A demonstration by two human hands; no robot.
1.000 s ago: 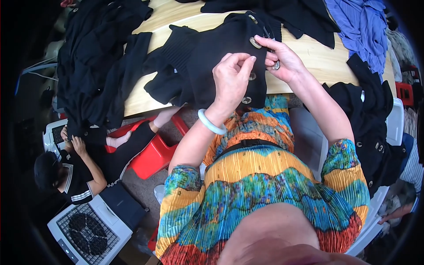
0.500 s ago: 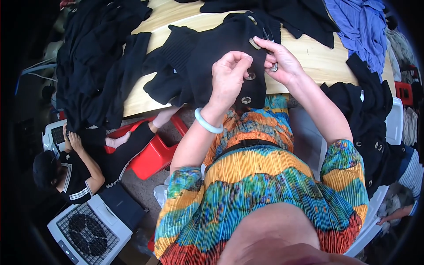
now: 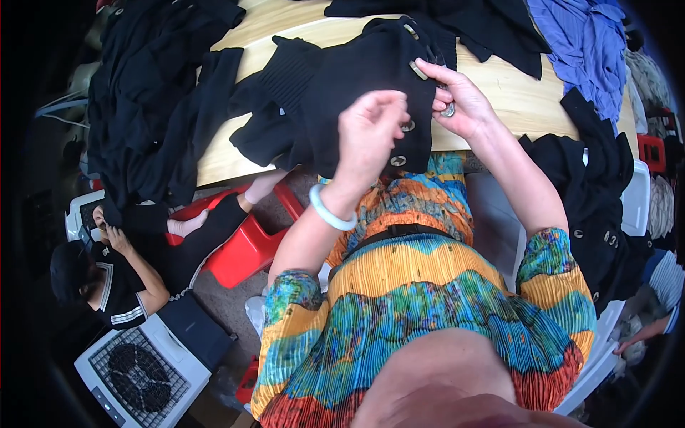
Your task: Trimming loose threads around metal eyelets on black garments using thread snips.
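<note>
Across the middle of the pale wooden table (image 3: 531, 103) lies a black sweater (image 3: 342, 71) with large buttons, reaching the near edge. At the left, a heap of black clothes (image 3: 153, 93) spills over that edge. Black cloth (image 3: 492, 28) lies at the far side, blue cloth (image 3: 581, 53) at the far right, and a black garment (image 3: 596, 128) at the near right.

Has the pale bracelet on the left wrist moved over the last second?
Yes. Judged against the wooden table, the bracelet has shifted slightly left and toward the patterned top.
</note>
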